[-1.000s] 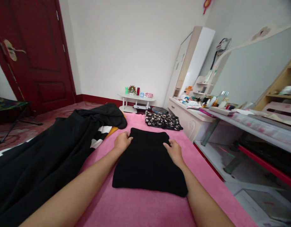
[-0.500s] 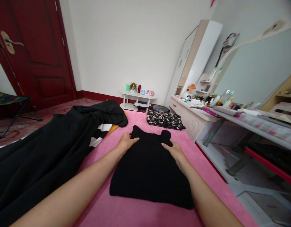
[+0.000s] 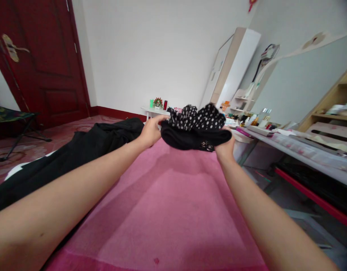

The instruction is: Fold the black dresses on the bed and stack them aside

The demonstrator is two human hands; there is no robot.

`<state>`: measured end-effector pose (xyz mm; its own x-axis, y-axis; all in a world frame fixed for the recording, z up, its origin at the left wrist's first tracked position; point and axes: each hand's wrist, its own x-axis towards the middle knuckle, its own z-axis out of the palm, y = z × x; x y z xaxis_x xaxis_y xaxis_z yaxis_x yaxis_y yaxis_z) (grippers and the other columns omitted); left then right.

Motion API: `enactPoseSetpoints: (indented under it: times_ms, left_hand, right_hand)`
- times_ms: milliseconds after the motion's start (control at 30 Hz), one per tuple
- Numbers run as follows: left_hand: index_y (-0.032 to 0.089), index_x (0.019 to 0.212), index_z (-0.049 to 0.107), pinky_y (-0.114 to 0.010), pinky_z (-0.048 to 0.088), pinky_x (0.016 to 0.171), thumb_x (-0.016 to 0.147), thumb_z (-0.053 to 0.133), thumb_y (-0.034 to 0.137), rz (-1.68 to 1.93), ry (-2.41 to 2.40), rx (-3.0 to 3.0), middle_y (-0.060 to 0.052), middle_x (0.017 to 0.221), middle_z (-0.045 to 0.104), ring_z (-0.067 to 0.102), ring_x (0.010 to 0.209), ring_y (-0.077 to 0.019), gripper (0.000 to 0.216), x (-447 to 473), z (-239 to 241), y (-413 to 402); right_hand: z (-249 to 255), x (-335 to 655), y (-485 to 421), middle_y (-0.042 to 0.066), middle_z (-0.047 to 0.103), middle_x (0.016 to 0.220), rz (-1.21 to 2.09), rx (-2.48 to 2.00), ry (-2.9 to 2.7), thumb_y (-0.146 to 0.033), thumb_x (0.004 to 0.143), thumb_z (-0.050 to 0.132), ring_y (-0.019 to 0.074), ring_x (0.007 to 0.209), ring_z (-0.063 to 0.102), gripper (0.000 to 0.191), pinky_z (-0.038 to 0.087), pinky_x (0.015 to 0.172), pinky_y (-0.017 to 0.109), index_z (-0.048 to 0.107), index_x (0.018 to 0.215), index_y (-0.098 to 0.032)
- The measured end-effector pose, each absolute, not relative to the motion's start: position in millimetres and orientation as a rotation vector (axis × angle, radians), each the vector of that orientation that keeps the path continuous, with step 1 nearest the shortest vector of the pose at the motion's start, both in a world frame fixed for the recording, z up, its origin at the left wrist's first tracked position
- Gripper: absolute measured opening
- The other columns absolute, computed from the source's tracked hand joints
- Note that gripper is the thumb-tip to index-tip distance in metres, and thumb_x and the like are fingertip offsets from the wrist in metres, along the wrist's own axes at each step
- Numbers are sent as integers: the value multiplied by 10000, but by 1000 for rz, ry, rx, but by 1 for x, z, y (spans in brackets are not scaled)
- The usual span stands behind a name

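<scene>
Up off the bed, both my hands hold a folded black garment (image 3: 187, 141), with its thick fold towards me. White-dotted black fabric (image 3: 200, 117) stands up at its far side; whether it belongs to the same garment I cannot tell. My left hand (image 3: 151, 131) is closed on the left end, its fingertips partly hidden. Gripping the right end is my right hand (image 3: 226, 147), its fingers mostly behind the cloth. A little of a black floral cloth (image 3: 207, 146) shows beneath the garment.
A pink blanket (image 3: 162, 203) covers the bed. Dark clothes (image 3: 105, 139) lie heaped along its left side. Beyond the bed is a small white table (image 3: 151, 110) with small items on it. A cluttered glass-topped table (image 3: 300, 146) runs along the right.
Both hands have lifted the folded black garment off the pink blanket and carried it forward, tilting it up. White-dotted fabric has come into view, and the floral cloth is now mostly hidden.
</scene>
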<state>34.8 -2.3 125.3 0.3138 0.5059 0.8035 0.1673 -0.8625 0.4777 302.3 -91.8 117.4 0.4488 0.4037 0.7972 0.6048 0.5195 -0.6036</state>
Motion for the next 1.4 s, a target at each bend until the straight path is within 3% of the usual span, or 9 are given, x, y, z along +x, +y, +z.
enactPoseSetpoints:
  times_ms: [67, 133, 267, 400, 600, 733, 900, 1067, 1400]
  left_hand:
    - [169, 901, 683, -343, 449, 893, 671, 526, 4, 1385, 662, 2390, -46, 956, 681, 595, 936, -198, 323, 28, 74, -14]
    - [188, 853, 690, -351, 447, 891, 625, 495, -15, 1102, 722, 2474, -37, 914, 680, 587, 922, -200, 362, 22, 25, -24]
    - [179, 832, 665, -373, 453, 867, 576, 448, -26, 1057, 847, 2363, -36, 877, 649, 576, 904, -208, 393, 16, -27, -31]
    - [178, 803, 650, -340, 458, 862, 561, 381, -42, 1080, 836, 2311, -30, 873, 634, 577, 892, -182, 423, 14, -27, -30]
    - [184, 715, 613, -348, 433, 904, 649, 378, -12, 1207, 892, 2355, -36, 918, 627, 561, 930, -181, 313, 12, -8, -46]
    - [200, 956, 622, -366, 400, 933, 828, 465, 162, 1214, 743, 2569, -63, 1061, 599, 529, 1020, -212, 205, 19, 6, -70]
    - [196, 1124, 590, -391, 381, 918, 824, 576, 361, 928, 524, 2893, -88, 1092, 596, 523, 1022, -245, 343, 27, 9, -81]
    - [214, 1061, 617, -362, 407, 876, 823, 564, 226, 934, 713, 2884, -51, 1017, 626, 550, 968, -213, 243, 27, -6, -69]
    - [231, 962, 610, -348, 423, 834, 834, 495, 100, 1126, 804, 2726, -6, 911, 658, 593, 888, -185, 216, 26, -8, -62]
  right_hand:
    - [65, 299, -110, 42, 669, 954, -27, -1230, -1299, -205, 721, 516, 193, 938, 574, 233, 438, 881, 340, 614, 925, -153]
    - [17, 297, -124, 41, 682, 956, 115, -1312, -1432, -179, 647, 528, 220, 942, 579, 276, 446, 866, 356, 641, 899, -166]
    - [-26, 300, -134, 31, 690, 801, 250, -1340, -1466, -144, 565, 460, 215, 808, 606, 251, 481, 768, 343, 645, 732, -170]
    - [-22, 304, -133, 35, 686, 807, 307, -1379, -1331, -160, 575, 441, 216, 805, 597, 286, 469, 780, 346, 646, 775, -173]
    - [-11, 300, -145, 24, 649, 749, 232, -1320, -1229, -231, 740, 448, 198, 781, 592, 154, 452, 786, 326, 594, 759, -186]
    - [-6, 295, -150, 47, 648, 851, 135, -1322, -1289, -305, 822, 470, 202, 839, 594, 185, 449, 800, 326, 597, 872, -179]
    - [-1, 289, -152, 65, 608, 1018, -43, -1331, -1557, -280, 804, 538, 212, 972, 558, 252, 428, 889, 350, 576, 1036, -189]
    - [-9, 289, -144, 58, 572, 1166, -37, -1316, -1853, -106, 667, 546, 227, 1117, 512, 460, 386, 991, 388, 564, 1110, -230]
    - [-9, 293, -143, 47, 650, 938, -109, -1339, -1566, -153, 741, 468, 218, 917, 590, 251, 452, 822, 351, 632, 924, -204]
